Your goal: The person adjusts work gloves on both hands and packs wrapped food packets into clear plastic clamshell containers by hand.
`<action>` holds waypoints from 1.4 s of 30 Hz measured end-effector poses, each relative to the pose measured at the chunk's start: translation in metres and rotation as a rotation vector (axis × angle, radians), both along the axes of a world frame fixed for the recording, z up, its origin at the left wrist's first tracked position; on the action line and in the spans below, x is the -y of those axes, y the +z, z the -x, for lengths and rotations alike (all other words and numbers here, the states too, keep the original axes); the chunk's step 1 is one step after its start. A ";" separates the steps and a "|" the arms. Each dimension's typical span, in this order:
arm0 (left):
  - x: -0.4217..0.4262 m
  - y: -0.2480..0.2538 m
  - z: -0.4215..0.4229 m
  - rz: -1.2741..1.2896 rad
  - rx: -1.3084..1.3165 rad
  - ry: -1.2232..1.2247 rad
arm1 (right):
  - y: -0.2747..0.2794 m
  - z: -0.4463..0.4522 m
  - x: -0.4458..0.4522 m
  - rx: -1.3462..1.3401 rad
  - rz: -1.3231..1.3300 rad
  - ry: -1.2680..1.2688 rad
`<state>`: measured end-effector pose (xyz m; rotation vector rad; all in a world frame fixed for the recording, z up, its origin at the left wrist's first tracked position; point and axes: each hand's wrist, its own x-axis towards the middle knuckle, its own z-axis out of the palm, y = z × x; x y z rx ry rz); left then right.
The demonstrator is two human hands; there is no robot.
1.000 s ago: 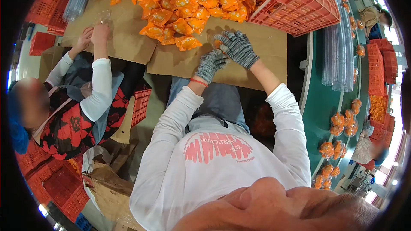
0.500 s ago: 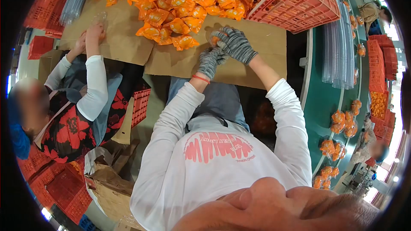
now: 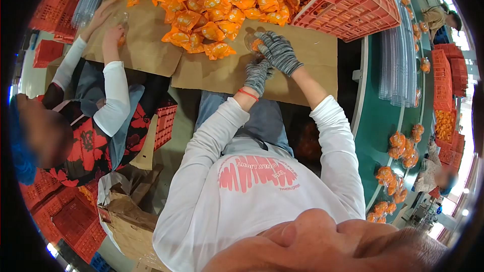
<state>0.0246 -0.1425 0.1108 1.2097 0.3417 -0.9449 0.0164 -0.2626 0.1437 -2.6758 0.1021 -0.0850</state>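
Observation:
A clear plastic container with an orange-wrapped piece inside lies over the cardboard, partly hidden by my gloved fingers. My right hand, in a grey knitted glove, is closed over its right side. Just below, my left hand, gloved alike, has its fingers curled at the container's lower end; its fingertips are partly hidden under the right hand. Beyond both hands spreads a large pile of orange-wrapped round pieces, the nearest one just left of the container.
A red plastic crate tilts at the right of the pile. Farther right, stacked clear plastic sleeves and packed orange pieces lie on a green conveyor. At left, a co-worker's hands handle another clear container above the cardboard.
My left hand has shifted slightly right and down, and more of the clear container shows beyond my fingers. The co-worker's hands have moved apart, one reaching toward the stacked plastic.

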 end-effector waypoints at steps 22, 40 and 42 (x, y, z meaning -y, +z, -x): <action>-0.095 0.038 0.013 0.247 0.078 -0.361 | 0.027 0.156 -0.039 0.173 -1.865 -0.432; -0.136 0.028 0.035 0.282 -0.086 -0.343 | -0.079 0.424 -0.118 0.182 -1.911 -1.200; -0.140 0.029 0.036 0.250 -0.091 -0.334 | -0.093 0.415 -0.109 0.201 -2.212 -1.151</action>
